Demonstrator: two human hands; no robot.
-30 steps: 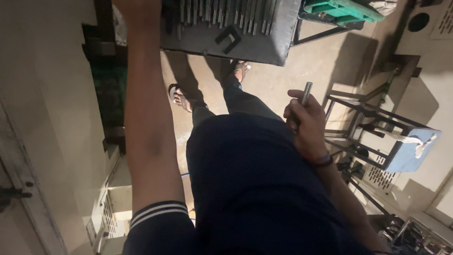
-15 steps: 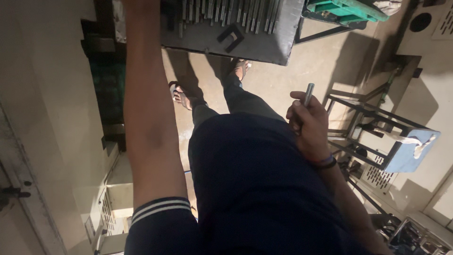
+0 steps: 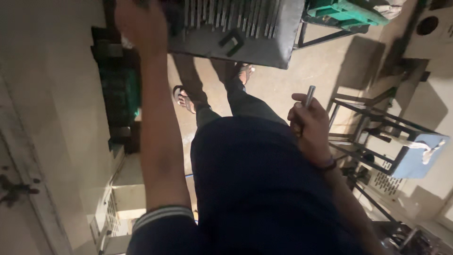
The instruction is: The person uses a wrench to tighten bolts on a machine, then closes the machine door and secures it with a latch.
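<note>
I look straight down my own body at dark trousers and sandalled feet on a concrete floor. My left hand [image 3: 141, 23] reaches far forward to the near-left corner of a grey metal tray [image 3: 264, 45] filled with several upright metal rods. The hand is blurred and I cannot make out its fingers. My right hand [image 3: 309, 120] is held beside my hip, its fingers closed around a short metal rod [image 3: 308, 97] that sticks up out of the fist.
A dark green machine [image 3: 120, 89] stands at the left against a pale wall. A green crate [image 3: 347, 12] rests at the top right. A black metal frame stool [image 3: 373, 137] with a blue seat [image 3: 415, 153] stands at the right.
My left hand has come down into view at the tray's corner. My right hand with the rod has barely moved.
</note>
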